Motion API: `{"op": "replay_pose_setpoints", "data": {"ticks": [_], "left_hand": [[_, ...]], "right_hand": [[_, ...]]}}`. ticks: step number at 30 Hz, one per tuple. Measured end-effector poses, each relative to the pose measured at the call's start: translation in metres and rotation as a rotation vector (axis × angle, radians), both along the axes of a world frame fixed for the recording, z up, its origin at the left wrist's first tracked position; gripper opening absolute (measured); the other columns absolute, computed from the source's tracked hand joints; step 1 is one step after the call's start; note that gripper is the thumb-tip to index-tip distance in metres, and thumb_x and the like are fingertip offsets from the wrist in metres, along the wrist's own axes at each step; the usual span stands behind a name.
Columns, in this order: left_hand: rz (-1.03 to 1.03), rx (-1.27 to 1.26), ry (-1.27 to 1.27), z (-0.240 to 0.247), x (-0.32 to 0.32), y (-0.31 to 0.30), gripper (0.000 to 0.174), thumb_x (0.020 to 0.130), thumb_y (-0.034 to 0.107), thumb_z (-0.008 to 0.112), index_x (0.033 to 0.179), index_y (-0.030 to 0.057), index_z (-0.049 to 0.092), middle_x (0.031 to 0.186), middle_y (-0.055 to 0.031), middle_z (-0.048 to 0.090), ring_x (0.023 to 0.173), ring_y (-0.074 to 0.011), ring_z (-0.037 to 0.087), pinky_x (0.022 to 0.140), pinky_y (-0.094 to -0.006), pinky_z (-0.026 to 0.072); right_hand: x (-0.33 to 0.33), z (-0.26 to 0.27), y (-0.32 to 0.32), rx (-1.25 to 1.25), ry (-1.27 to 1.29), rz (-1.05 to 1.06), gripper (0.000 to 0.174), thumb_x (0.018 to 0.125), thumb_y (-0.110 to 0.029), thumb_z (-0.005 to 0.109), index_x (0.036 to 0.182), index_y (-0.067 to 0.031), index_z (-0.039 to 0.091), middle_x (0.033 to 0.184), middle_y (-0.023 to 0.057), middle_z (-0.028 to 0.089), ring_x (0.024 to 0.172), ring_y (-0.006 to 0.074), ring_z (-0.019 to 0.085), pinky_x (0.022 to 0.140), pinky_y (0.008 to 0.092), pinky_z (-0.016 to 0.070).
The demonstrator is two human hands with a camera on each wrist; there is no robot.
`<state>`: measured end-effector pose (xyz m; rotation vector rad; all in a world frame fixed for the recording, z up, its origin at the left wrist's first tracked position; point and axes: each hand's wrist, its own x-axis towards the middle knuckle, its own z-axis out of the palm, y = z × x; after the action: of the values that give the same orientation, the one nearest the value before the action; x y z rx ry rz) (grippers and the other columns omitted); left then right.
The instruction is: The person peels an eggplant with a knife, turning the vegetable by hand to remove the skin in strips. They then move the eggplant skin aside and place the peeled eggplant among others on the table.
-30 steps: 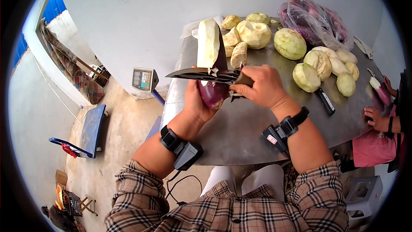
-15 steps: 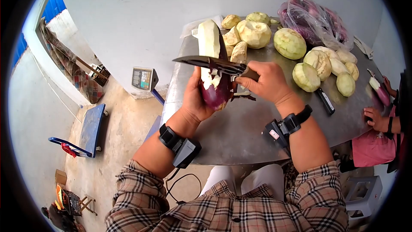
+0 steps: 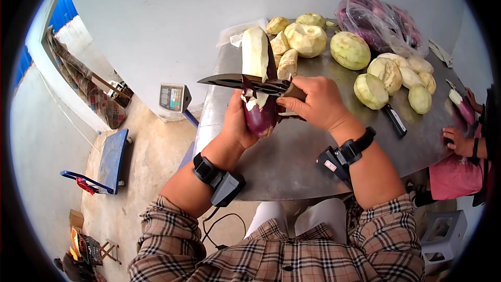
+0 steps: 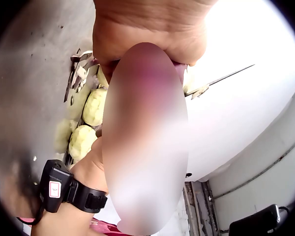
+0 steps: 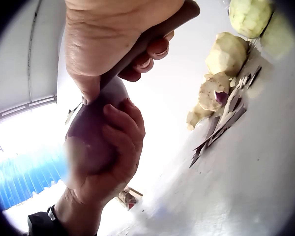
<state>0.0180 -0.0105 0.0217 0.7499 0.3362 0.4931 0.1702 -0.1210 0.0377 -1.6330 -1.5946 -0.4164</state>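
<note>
My left hand (image 3: 235, 122) grips the lower end of a large purple eggplant (image 3: 261, 119), held upright over the table. A broad peeled strip (image 3: 254, 52) shows pale flesh on its upper part, with dark skin along the right edge. My right hand (image 3: 319, 102) holds a kitchen knife (image 3: 229, 80) by its handle, the blade lying crosswise over the eggplant and pointing left. Bits of peel cling around the blade. In the right wrist view, fingers wrap the brown knife handle (image 5: 155, 39). A blurred oval hides the middle of the left wrist view.
Several peeled eggplants (image 3: 349, 50) lie on the metal table (image 3: 292, 162), with a bag of unpeeled ones (image 3: 381, 23) behind. A black-handled knife (image 3: 395, 121) lies at the right. Another person's hand (image 3: 459, 140) rests at the right edge. A scale display (image 3: 174, 97) stands left of the table.
The knife shifted slightly right along the eggplant, then came back left. A dark flap of peel now stands up at the blade. Both hands keep their hold.
</note>
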Motion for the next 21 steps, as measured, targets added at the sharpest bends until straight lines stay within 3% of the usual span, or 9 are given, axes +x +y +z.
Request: {"op": "replay_pose_setpoints", "data": {"ticks": [8,14,18,21], "left_hand": [[-0.232,-0.074,-0.147,0.000,-0.001,0.005,0.062,0.091,0.059,0.038,0.118,0.0051,0.055,0.102,-0.0114,0.065,0.076,-0.0324,0.064,0.063,-0.0406,0.0544],[-0.361,-0.110,-0.191,-0.004,-0.001,0.015,0.062,0.093,0.059,0.036,0.122,0.0067,0.053,0.103,-0.0181,0.062,0.077,-0.0333,0.064,0.063,-0.0409,0.0559],[-0.457,-0.173,-0.287,-0.005,-0.005,0.018,0.061,0.094,0.057,0.034,0.131,0.0102,0.046,0.109,-0.0230,0.058,0.080,-0.0370,0.064,0.067,-0.0443,0.0568],[-0.479,-0.163,-0.307,-0.005,-0.006,0.017,0.060,0.094,0.056,0.033,0.131,0.0107,0.045,0.112,-0.0234,0.057,0.082,-0.0378,0.064,0.069,-0.0450,0.0565]], "right_hand": [[0.008,0.005,-0.005,0.026,0.031,0.000,0.043,0.074,-0.048,0.071,0.070,-0.0068,0.058,0.062,0.0117,0.060,0.060,0.0325,0.060,0.053,0.0401,0.0464],[0.013,0.006,-0.006,0.050,0.022,-0.015,0.043,0.075,-0.047,0.071,0.069,-0.0063,0.058,0.062,0.0111,0.061,0.059,0.0314,0.060,0.053,0.0392,0.0462],[0.032,0.009,-0.011,0.003,0.246,-0.109,0.045,0.078,-0.045,0.070,0.068,-0.0042,0.056,0.059,0.0132,0.059,0.057,0.0324,0.058,0.051,0.0380,0.0440],[0.035,0.006,-0.010,0.094,0.183,-0.089,0.046,0.079,-0.044,0.069,0.067,-0.0030,0.054,0.057,0.0145,0.056,0.055,0.0330,0.057,0.049,0.0376,0.0423]]}}
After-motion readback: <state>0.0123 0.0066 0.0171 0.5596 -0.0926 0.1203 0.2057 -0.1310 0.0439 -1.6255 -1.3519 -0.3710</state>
